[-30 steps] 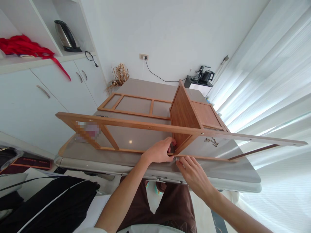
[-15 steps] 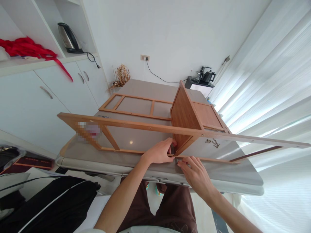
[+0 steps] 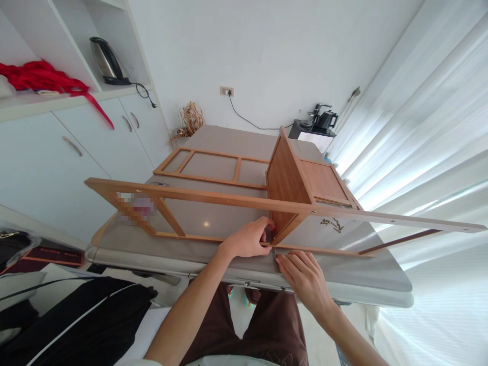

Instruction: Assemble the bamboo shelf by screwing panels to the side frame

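Note:
A wooden side frame (image 3: 198, 198) stands on its long edge along the front of the table. The wooden shelf panel (image 3: 287, 175) meets it at a right angle and stands upright. My left hand (image 3: 249, 237) is closed round the frame's lower rail, right where the panel's lower corner meets it. My right hand (image 3: 303, 269) is on the near side of that joint, with the fingers pinched on a thin metal piece (image 3: 275, 252) that looks like a hex key. Its tip is at the rail; the fingers hide the rest.
Several loose screws (image 3: 335, 224) lie on the table (image 3: 240, 134) right of the panel. A second wooden frame (image 3: 213, 178) lies flat behind, left of a wooden panel (image 3: 324, 179). A small metal part (image 3: 160, 184) lies at left. Black cloth (image 3: 95, 315) is near my left side.
My right hand has turned slightly, its fingers now lower and closer together around the hex key. My left hand keeps its grip on the rail. The view has shifted a little.

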Demonstrator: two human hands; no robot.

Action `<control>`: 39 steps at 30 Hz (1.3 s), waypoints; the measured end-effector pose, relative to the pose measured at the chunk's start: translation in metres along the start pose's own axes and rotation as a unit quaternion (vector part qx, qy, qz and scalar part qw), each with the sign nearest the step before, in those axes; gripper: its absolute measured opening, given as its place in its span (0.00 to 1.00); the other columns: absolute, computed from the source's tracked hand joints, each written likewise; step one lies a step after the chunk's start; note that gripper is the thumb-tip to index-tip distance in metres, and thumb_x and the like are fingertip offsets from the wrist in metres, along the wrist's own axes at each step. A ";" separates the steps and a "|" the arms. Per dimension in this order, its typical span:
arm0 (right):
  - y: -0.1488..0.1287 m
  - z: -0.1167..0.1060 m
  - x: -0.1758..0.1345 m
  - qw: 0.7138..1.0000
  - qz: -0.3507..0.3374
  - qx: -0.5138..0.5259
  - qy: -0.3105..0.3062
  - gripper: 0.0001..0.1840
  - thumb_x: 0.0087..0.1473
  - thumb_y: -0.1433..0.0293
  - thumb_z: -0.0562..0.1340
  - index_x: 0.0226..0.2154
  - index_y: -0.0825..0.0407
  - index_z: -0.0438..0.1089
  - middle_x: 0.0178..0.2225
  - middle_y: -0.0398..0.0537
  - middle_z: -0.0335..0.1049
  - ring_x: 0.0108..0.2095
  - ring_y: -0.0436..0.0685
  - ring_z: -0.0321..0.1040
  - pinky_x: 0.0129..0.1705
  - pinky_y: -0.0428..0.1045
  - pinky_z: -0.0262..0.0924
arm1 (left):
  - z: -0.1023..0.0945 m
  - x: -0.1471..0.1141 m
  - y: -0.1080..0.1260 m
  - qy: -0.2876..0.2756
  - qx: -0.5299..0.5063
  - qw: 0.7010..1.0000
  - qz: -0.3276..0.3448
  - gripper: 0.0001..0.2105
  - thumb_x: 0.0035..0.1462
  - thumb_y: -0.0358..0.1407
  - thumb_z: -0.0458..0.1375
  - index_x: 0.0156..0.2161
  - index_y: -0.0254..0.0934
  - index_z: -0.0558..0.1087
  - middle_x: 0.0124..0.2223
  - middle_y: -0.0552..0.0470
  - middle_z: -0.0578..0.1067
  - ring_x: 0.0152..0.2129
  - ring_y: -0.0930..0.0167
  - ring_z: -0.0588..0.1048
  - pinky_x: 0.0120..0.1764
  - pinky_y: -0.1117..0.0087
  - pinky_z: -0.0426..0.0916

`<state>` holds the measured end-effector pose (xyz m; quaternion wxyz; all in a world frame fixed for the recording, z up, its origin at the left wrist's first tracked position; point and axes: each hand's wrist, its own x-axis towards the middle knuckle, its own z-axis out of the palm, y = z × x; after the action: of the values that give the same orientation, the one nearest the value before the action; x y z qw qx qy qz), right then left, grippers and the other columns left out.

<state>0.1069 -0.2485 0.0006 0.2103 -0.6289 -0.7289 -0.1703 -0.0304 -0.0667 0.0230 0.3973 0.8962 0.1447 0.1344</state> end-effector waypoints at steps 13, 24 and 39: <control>0.000 -0.015 0.000 0.998 -0.031 0.009 -0.061 0.10 0.64 0.75 0.54 0.43 0.53 0.70 0.34 0.49 0.68 0.35 0.55 0.63 0.40 0.51 0.56 | 0.000 0.000 0.002 -0.004 -0.012 1.000 -0.011 0.22 0.47 0.31 0.63 0.48 0.40 0.64 0.38 0.55 0.71 0.31 0.70 0.72 0.37 0.70 0.66; 0.000 -0.005 0.002 0.994 -0.008 -0.027 -0.103 0.11 0.63 0.78 0.52 0.40 0.54 0.68 0.35 0.50 0.62 0.37 0.58 0.58 0.42 0.53 0.56 | 0.002 -0.001 -0.002 0.008 -0.009 1.000 0.016 0.22 0.48 0.33 0.64 0.48 0.40 0.63 0.38 0.55 0.72 0.30 0.71 0.72 0.35 0.70 0.65; -0.003 -0.003 0.007 0.990 -0.016 -0.073 -0.117 0.14 0.59 0.82 0.53 0.41 0.54 0.70 0.36 0.51 0.63 0.37 0.59 0.58 0.42 0.54 0.56 | 0.000 -0.002 -0.003 0.008 -0.021 1.000 0.016 0.23 0.47 0.33 0.64 0.48 0.40 0.64 0.38 0.55 0.71 0.30 0.71 0.71 0.34 0.71 0.65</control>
<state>0.1038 -0.2445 0.0074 0.0738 -0.6469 -0.7437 -0.1516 -0.0326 -0.0660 0.0206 0.4128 0.8886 0.1312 0.1510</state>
